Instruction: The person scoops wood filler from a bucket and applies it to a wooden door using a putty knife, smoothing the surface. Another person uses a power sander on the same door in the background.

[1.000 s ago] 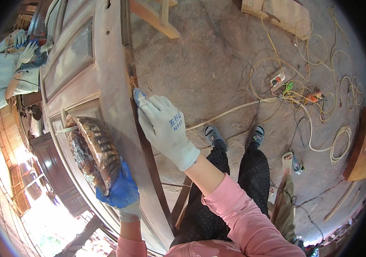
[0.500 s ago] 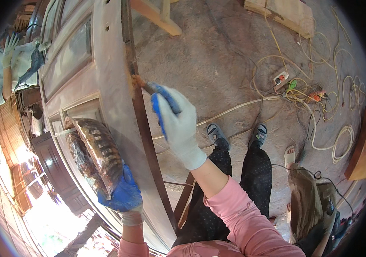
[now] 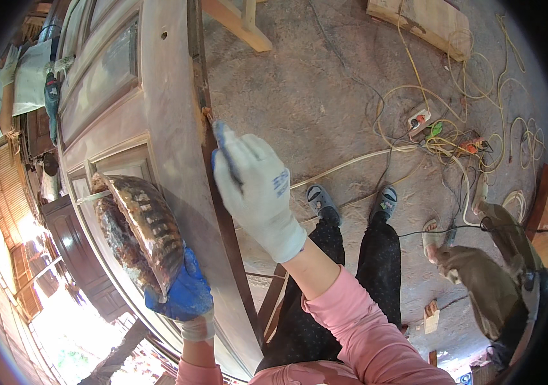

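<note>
My left hand [image 3: 181, 289], in a blue-coated glove, is closed around a stained, ribbed, shell-shaped container [image 3: 149, 224] held over the door's lower panel. A thin pale stick [image 3: 92, 197] crosses its far end. My right hand [image 3: 254, 186], in a white glove with blue on its palm side, grips a slim tool with a reddish-brown tip [image 3: 208, 114]; its exact kind is hidden by my fingers. That tip is at the long edge of a brown panelled wooden door [image 3: 171, 115], beside an orange-brown smear. A round hole shows farther up the door.
On the right, yellow and black cords [image 3: 447, 144] tangle around a power strip [image 3: 419, 120]. A wooden beam [image 3: 421, 25] lies at the far right. One co-worker [image 3: 485, 276] stands at lower right; another person's gloved hand [image 3: 9, 66] is at far left, near a drill-like power tool [image 3: 51, 102].
My right hand has shifted slightly left and turned, with the tool tip still at the door edge. The left hand barely moved. The lower-right co-worker's legs moved; the far-left power tool swung upright.
</note>
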`<state>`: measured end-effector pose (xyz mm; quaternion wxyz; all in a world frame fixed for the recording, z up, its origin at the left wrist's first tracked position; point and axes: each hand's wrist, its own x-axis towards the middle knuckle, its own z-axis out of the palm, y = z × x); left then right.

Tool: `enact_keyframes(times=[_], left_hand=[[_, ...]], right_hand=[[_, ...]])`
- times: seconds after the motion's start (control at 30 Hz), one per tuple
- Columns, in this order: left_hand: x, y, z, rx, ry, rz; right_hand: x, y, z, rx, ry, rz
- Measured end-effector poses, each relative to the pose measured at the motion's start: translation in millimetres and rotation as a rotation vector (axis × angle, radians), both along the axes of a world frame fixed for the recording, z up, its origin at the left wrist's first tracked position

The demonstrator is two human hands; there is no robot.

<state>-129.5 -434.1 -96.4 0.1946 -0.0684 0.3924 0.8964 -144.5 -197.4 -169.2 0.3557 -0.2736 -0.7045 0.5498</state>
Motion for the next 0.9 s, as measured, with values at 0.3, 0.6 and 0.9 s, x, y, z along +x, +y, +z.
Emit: enact_keyframes(times=[0.3, 0.6, 0.9], left_hand=[[-1.2, -1.2, -0.5, 0.0, -0.009, -0.007], [0.8, 6.8, 4.8, 0.013, -0.015, -0.034], [1.8, 2.5, 3.1, -0.133, -0.003, 0.055]], right_hand=[[13.0, 9.4, 5.3, 0.192, -0.075, 0.182], [14.7, 9.1, -3.3, -0.031, -0.003, 0.027], [14.8, 2.0, -7.1, 0.132, 0.065, 0.158]])
